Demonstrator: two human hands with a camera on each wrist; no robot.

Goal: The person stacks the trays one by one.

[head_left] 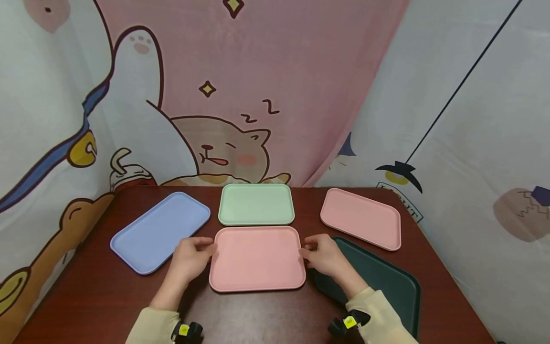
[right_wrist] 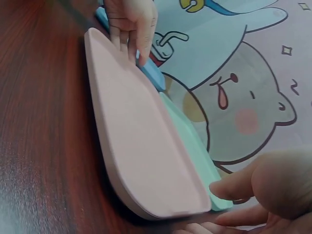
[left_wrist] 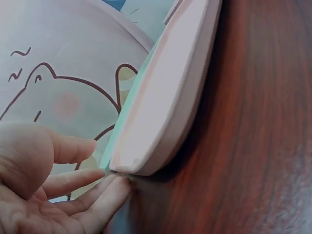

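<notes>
In the head view a pink tray [head_left: 257, 260] lies in the middle of the table, with one hand at each short side. My left hand [head_left: 192, 255] is at its left rim, fingers loosely bent; in the left wrist view a fingertip [left_wrist: 119, 187] comes right to the tray's edge, thumb and fingers spread apart. At the opposite rim is my right hand [head_left: 324, 255], thumb tip close to the edge. The right wrist view shows that thumb [right_wrist: 229, 187] beside the tray's corner, the other fingers lower and partly cut off.
Behind the pink tray lies a green tray [head_left: 256, 204]. A blue tray [head_left: 161, 232] is angled at the left, a second pink tray [head_left: 361, 219] at the back right. My right forearm passes over a dark green tray [head_left: 386, 282]. A patterned cloth [head_left: 301, 86] hangs behind the table.
</notes>
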